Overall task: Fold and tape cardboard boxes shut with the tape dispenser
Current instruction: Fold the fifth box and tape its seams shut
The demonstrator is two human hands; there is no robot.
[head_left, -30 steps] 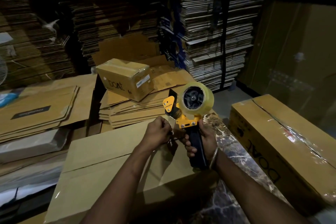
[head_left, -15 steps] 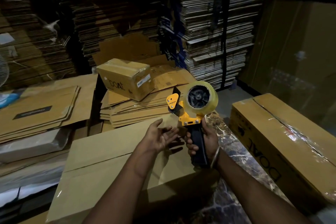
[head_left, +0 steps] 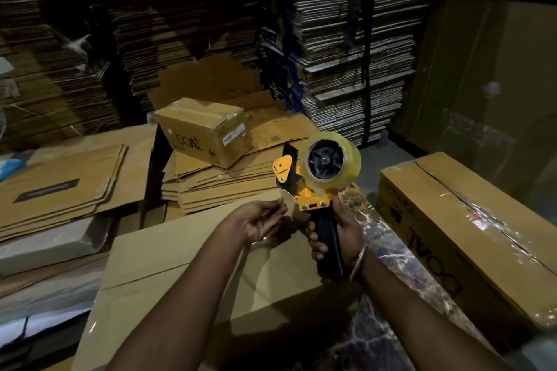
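Now, right hand point(head_left: 337, 232): fingers wrapped round the tape dispenser point(head_left: 316, 178) handle, upright above the box point(head_left: 187, 274)
Left hand point(head_left: 259, 221): relaxed, empty, just beside the dispenser's blade
Advice: find the tape's free end, then lower it onto the box seam

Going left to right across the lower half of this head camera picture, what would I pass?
Flat cardboard stack with the dark label → left hand → tape dispenser, held by the right hand → long taped box.
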